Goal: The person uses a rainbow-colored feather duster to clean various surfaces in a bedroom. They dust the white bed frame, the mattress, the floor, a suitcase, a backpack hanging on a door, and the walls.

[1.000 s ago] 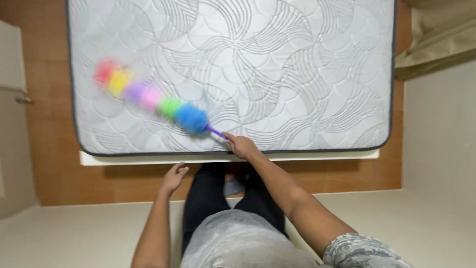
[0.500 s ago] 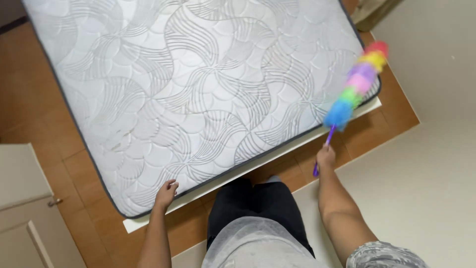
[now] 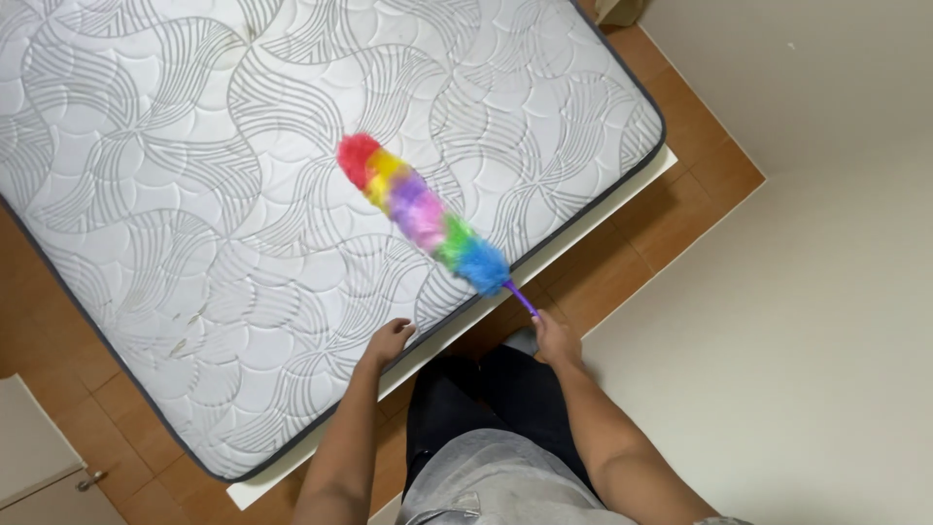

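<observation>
Near mattress (image 3: 243, 194) edge, right hand (image 3: 554, 340) grips duster (image 3: 423, 216).

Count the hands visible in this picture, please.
2. The left hand rests on the edge of the mattress. The right hand holds the purple handle of the rainbow duster. None seems hidden.

Brown tiled floor (image 3: 680, 228), white cabinet (image 3: 34, 457)

The duster (image 3: 424, 214) is showing rainbow fluff, going red, yellow, purple, pink, green, then blue, on a purple handle. The mattress (image 3: 194, 175) is looking white with grey swirly quilted lines and a dark grey edge. The floor (image 3: 641, 243) is showing reddish-brown tiles, and the wall (image 3: 826, 243) is looking plain beige.
</observation>
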